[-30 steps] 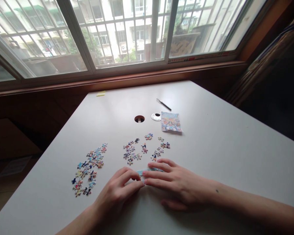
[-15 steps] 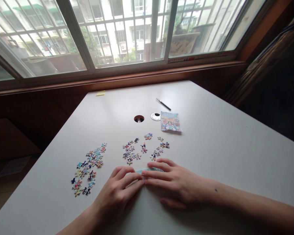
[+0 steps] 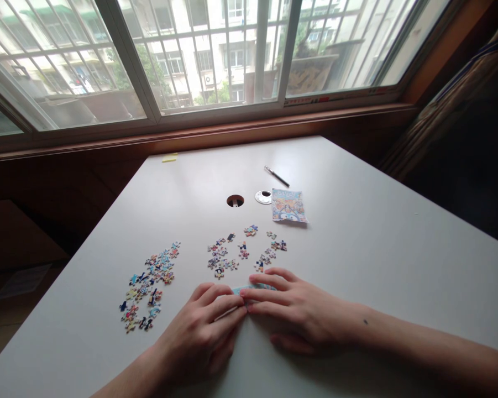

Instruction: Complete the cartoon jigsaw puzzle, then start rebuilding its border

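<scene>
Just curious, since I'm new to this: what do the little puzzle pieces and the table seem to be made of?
The puzzle pieces look like thin printed cardboard: flat, matte, with colourful pictures. The table seems a smooth white laminate or painted board with a soft sheen, though its core is hidden.

Pen (image 3: 277, 176), picture card (image 3: 289, 205), sticky note (image 3: 169, 158)

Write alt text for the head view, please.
Two hands, left and right, press joined puzzle pieces on a white table. Loose pieces lie beyond, with a picture card and pen.
</scene>
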A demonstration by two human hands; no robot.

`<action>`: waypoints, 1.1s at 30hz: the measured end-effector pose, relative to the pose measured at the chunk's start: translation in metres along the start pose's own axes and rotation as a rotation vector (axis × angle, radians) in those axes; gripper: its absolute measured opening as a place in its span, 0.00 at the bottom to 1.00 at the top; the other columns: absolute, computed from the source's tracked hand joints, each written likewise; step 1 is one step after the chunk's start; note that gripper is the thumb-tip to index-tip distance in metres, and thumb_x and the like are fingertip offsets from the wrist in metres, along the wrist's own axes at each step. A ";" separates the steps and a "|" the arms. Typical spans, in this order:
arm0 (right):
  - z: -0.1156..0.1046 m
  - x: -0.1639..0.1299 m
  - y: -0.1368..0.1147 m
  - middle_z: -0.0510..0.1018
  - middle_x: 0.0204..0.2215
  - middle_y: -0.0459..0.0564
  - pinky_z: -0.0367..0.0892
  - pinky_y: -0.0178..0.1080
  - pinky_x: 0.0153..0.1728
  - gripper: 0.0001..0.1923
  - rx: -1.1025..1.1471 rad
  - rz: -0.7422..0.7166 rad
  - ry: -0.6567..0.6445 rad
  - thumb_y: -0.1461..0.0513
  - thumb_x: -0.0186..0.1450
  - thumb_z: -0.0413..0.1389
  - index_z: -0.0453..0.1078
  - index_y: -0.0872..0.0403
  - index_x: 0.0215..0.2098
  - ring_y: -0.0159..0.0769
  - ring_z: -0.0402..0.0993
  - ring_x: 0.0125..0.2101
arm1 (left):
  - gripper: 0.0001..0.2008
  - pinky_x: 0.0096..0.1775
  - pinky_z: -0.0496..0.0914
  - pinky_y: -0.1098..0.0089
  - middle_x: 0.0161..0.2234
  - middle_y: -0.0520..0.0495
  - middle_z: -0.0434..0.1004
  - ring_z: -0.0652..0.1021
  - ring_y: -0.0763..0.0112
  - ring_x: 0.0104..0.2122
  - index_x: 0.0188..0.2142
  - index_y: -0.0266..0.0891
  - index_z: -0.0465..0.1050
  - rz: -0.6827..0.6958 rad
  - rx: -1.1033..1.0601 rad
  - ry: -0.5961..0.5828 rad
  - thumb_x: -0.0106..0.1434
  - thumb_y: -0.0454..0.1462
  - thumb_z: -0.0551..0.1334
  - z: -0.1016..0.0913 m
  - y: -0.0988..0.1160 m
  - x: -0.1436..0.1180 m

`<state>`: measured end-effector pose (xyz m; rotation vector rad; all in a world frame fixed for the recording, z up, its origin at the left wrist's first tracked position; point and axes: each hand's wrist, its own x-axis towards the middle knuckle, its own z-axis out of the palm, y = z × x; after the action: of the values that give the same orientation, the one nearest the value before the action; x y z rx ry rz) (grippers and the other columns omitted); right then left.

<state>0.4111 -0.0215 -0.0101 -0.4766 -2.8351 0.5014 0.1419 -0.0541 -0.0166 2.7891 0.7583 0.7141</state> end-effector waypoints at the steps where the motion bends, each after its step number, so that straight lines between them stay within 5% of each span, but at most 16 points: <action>1: 0.000 0.000 0.000 0.67 0.63 0.54 0.50 0.51 0.63 0.28 0.003 -0.001 0.002 0.57 0.68 0.52 0.59 0.53 0.65 0.47 0.58 0.63 | 0.19 0.48 0.69 0.58 0.48 0.39 0.77 0.73 0.59 0.47 0.55 0.34 0.70 -0.004 0.000 -0.005 0.64 0.29 0.57 0.000 0.000 0.000; 13: -0.002 0.001 0.002 0.66 0.63 0.52 0.48 0.51 0.63 0.27 0.009 -0.028 -0.016 0.57 0.68 0.51 0.59 0.51 0.65 0.47 0.58 0.63 | 0.10 0.46 0.65 0.61 0.39 0.45 0.77 0.72 0.64 0.42 0.44 0.37 0.73 -0.036 -0.078 0.018 0.65 0.27 0.59 0.009 -0.004 -0.007; 23: -0.002 0.000 0.003 0.66 0.63 0.51 0.46 0.50 0.63 0.30 0.010 -0.034 -0.019 0.56 0.68 0.50 0.56 0.51 0.67 0.47 0.56 0.64 | 0.10 0.45 0.66 0.63 0.41 0.44 0.77 0.72 0.64 0.41 0.48 0.36 0.72 -0.042 -0.044 0.102 0.69 0.29 0.59 0.010 -0.007 -0.008; 33: 0.000 -0.001 0.004 0.68 0.62 0.53 0.48 0.51 0.63 0.28 -0.006 -0.035 -0.006 0.57 0.68 0.51 0.59 0.53 0.65 0.47 0.57 0.64 | 0.12 0.46 0.68 0.61 0.45 0.42 0.77 0.72 0.62 0.44 0.52 0.36 0.72 -0.038 -0.023 0.048 0.73 0.33 0.54 0.006 -0.008 -0.006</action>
<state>0.4134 -0.0188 -0.0116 -0.4260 -2.8466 0.4882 0.1373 -0.0506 -0.0263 2.7381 0.8044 0.7799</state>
